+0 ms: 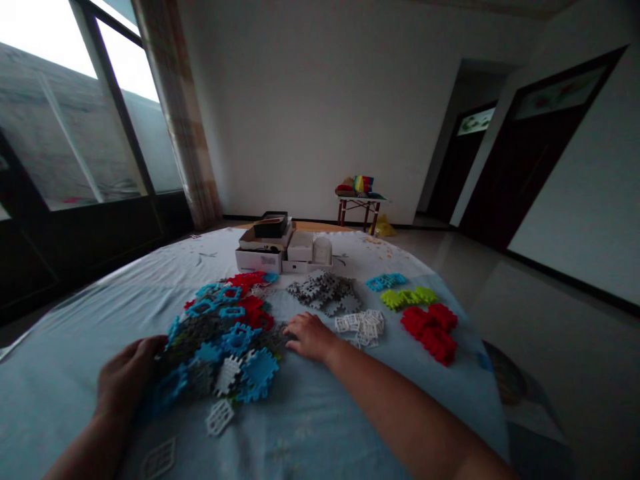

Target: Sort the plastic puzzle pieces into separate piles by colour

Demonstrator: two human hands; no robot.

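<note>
A mixed pile of plastic interlocking tiles lies in front of me, in blue, red, grey and white. At its left edge is my left hand, fingers stretched toward the blue and dark tiles; its fingertips are dim. On the pile's right side my right hand reaches in, thumb and fingers apart, its tips at some grey tiles. I see nothing lifted in either hand. Nearer to me lie a loose white tile and a white lattice tile.
Sorted heaps lie beyond and right of my right hand: grey tiles, white tiles, blue tiles, green tiles and red tiles. White boxes stand at the back of the cloth-covered table. A small table is by the wall.
</note>
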